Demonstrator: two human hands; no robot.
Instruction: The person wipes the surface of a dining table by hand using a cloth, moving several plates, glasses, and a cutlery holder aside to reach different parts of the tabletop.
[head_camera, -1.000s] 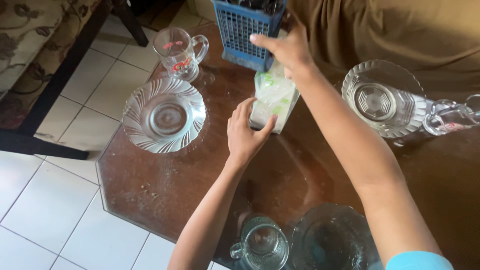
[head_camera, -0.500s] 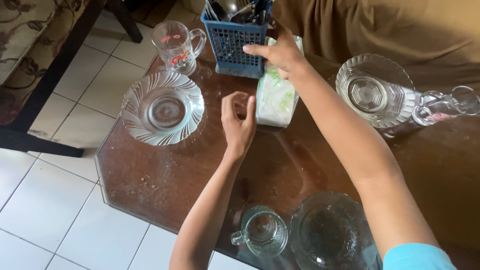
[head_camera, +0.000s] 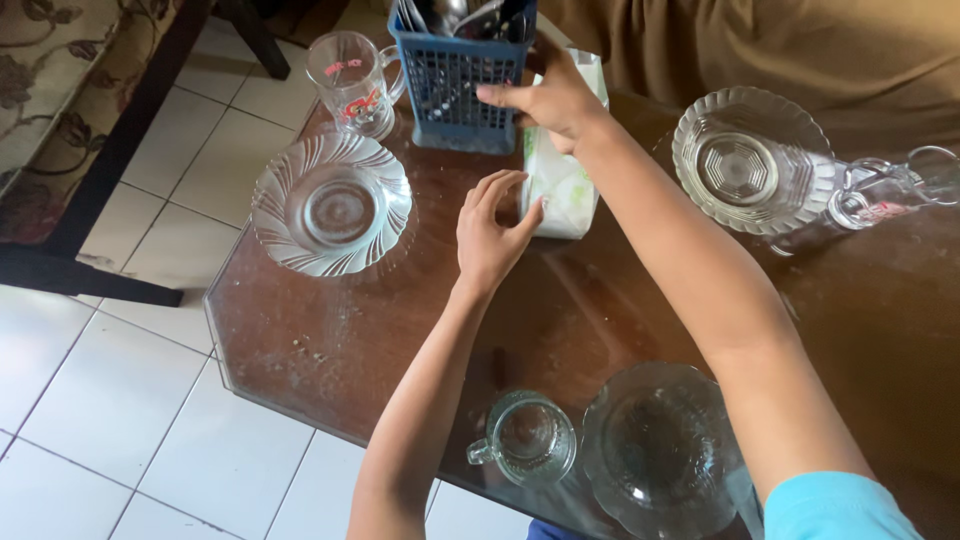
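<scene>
Tissue pack (head_camera: 562, 190): soft, white-green, lying flat; left hand (head_camera: 490, 235) open against it, right hand (head_camera: 552, 98) gripping top.

**Bare arms, one turquoise sleeve**

Two bare forearms run up from the bottom edge, both uncovered from elbow to wrist. The left hand (head_camera: 490, 240) and the right hand (head_camera: 552, 98) carry no gloves, rings, watches or bands. A short turquoise sleeve (head_camera: 835, 505) shows on the right upper arm at the lower right corner, plain, with a smooth hem.
</scene>
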